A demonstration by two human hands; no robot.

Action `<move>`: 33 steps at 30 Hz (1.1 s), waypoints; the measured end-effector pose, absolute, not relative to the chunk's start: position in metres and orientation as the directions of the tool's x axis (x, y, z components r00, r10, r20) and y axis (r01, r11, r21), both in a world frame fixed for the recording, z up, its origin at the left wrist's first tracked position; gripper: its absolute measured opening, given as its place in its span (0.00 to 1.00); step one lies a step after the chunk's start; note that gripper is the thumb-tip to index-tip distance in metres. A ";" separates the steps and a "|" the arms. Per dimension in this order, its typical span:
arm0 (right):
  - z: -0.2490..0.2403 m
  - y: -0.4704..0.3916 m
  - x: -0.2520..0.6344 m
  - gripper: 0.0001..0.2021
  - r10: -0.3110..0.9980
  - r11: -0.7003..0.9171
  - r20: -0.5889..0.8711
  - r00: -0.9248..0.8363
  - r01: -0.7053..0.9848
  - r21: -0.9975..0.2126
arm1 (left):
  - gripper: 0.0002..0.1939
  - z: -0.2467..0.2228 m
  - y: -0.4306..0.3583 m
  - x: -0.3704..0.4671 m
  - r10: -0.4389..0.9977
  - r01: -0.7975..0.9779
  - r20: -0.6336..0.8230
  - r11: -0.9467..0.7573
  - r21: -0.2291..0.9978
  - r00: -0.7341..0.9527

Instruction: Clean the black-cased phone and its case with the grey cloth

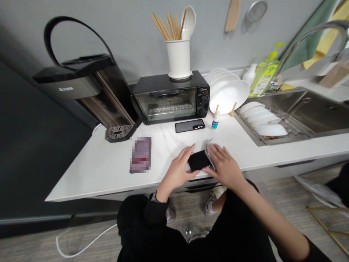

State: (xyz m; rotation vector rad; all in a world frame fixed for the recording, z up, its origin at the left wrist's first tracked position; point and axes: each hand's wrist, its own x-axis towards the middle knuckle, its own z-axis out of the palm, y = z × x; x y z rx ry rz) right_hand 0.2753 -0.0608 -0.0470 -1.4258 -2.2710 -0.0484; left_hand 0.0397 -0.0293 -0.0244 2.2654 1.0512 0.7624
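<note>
A dark, flat phone (200, 161) lies between my two hands near the counter's front edge. My left hand (177, 168) curls round its left end, with the thumb along the near side and fingers at the far side. At the right end, my right hand (223, 162) is closed over a thin whitish-grey wipe (208, 147), its thumb on the near edge of the phone. Part of the wipe is hidden under the fingers. Beyond the hands lie a black-framed phone case (188, 126) and a small white-and-blue bottle (215, 120), standing upright.
A pixelated phone-shaped thing (141, 155) lies to the left on the white counter (89, 178). Behind stand a dark water dispenser (100, 98), a toaster oven (170, 100) bearing a utensil holder (178, 56), and racked plates (230, 96). The sink (324, 120) is at right.
</note>
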 end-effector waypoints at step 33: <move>-0.047 -0.041 0.282 0.28 0.783 0.598 0.356 -0.510 0.776 -0.203 | 0.34 -0.036 -0.028 0.047 0.882 0.720 0.303 -0.471 0.510 0.362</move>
